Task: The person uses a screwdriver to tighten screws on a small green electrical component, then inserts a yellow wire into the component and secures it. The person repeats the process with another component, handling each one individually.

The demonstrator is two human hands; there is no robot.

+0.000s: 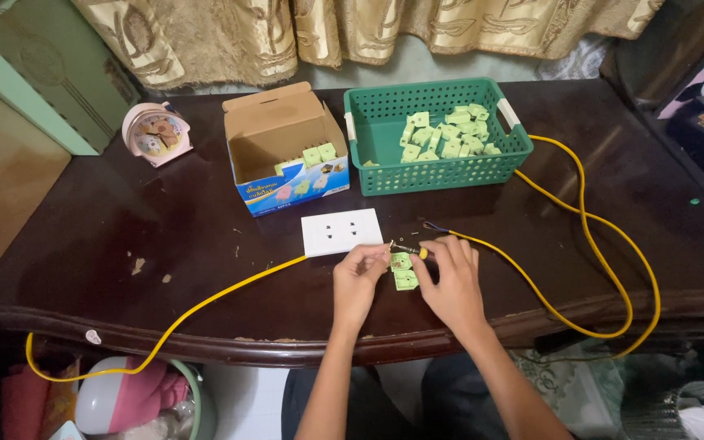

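Left hand (358, 281) pinches small green socket module (404, 271), lower centre of frame; right hand (451, 281) pinches screwdriver (411, 250). Module looks light, rigid, small; best held by its sides.

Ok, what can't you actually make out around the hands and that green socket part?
Head view only:
- Green socket part: half covered by the right hand; its terminals are too small.
- Screwdriver: its tip is too small to place.
- Left hand: fingertip contact hidden.
- Yellow wire: runs below the table edge.
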